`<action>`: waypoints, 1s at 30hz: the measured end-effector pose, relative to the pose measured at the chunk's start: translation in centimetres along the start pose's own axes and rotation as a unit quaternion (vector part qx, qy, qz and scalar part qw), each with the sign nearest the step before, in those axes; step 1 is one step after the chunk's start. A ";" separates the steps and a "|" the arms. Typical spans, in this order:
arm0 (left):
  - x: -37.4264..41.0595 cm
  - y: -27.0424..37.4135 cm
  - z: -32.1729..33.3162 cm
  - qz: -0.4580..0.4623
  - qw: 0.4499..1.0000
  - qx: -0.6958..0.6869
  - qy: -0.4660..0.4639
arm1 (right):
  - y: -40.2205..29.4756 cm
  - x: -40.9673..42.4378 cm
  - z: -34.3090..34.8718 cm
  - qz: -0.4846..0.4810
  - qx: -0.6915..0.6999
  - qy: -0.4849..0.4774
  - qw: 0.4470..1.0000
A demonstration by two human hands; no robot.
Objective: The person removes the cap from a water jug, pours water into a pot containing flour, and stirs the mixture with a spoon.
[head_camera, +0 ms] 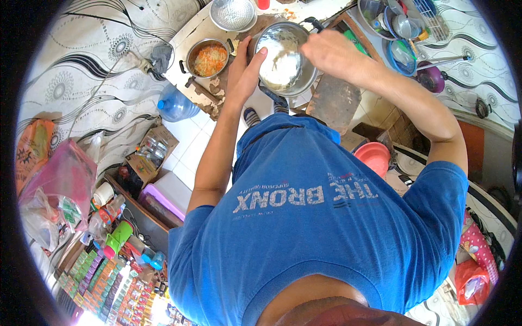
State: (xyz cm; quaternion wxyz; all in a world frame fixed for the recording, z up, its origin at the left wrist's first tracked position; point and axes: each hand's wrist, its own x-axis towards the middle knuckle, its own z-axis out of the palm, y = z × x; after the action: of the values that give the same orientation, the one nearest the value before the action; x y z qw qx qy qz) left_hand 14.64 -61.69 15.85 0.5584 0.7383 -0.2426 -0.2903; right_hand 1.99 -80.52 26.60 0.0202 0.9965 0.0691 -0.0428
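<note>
A steel pot (311, 79) with black handles sits tilted near the table's front edge, holding a pale white mixture (281, 77) that looks like dough or batter. My left hand (244, 73) grips the pot's left side, thumb over the rim and fingers along the outer wall. Over the right rim is my right hand (331, 53), fingers curled and slightly blurred. Whether it holds a utensil is hidden. To the left stands a smaller steel pot (191, 52) with shredded orange and pale vegetables (211, 61) inside.
Behind the pots, a perforated metal colander (231, 14) stands on the worn table (183, 34). A basin of dishes (367, 18) is at the far right. On the floor are a blue water jug (177, 104) to the left and a wooden stool (334, 100) near my legs.
</note>
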 end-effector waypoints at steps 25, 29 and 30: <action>0.3 -2.4 1.1 -0.003 0.999 -0.029 -0.022 | -0.8 1.8 3.7 0.051 0.252 -0.125 0.958; 0.4 -2.9 0.5 -0.023 0.989 -0.132 -0.065 | -0.4 2.0 1.7 0.074 0.117 -0.014 0.990; 0.4 -2.5 0.3 -0.041 0.979 -0.182 -0.080 | -0.4 1.5 0.5 0.067 0.072 -0.010 0.995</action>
State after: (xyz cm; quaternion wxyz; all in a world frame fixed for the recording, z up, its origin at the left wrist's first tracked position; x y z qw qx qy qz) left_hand 14.77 -61.48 13.28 0.6496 0.6084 -0.1987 -0.4103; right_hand 3.42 -79.97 25.94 -0.0481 0.9973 -0.0017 -0.0562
